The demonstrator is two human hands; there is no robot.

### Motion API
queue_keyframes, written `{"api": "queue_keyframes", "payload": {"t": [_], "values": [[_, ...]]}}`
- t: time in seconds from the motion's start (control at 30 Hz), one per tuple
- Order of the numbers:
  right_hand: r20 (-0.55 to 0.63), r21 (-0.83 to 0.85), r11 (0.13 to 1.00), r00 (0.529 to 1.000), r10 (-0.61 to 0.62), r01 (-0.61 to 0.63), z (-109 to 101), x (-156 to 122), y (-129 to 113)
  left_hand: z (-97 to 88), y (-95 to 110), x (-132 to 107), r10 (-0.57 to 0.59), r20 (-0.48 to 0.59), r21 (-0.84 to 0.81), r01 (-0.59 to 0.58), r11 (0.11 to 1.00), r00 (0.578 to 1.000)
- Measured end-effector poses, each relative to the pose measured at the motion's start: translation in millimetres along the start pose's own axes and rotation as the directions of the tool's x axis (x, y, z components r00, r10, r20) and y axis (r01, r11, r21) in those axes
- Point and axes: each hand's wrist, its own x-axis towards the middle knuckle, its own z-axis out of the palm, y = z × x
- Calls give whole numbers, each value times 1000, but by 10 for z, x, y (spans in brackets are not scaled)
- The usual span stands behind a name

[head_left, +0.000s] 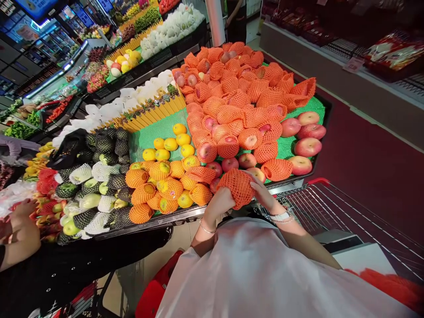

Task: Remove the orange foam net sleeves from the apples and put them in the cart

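Observation:
In front of my body, both hands hold a rounded orange foam fruit net point(236, 187) at the display's front edge. My left hand point(221, 203) is closed on its lower left side. The fingers of my right hand point(263, 194) curl round its right side, partly hidden behind it. The net bulges as if around a fruit, but whatever is inside is hidden. Just beyond lie bare apples point(230, 164) and a heap of apples in orange foam nets point(228, 115). Netted oranges point(170, 187) lie to the left, with several bare oranges point(170, 144) behind them.
Bare apples point(308, 147) sit on the green mat at the right. A wire shopping cart point(334, 207) stands at my right, holding a white box point(362, 258). Black- and white-netted fruit point(89, 201) fills the left. Another person's arm point(21, 232) reaches in at far left, near a red basket point(155, 287).

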Motion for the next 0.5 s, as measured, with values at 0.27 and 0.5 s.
{"api": "queue_keyframes", "payload": {"t": [0.27,0.5], "values": [[-196,190,975,968,155,-117,64,32,75,50,-165,-191,29,-191,60,-17,998,981],[-244,134,991,970,22,11,140,67,-74,363,-303,-194,6,-430,39,12,999,903]]}}
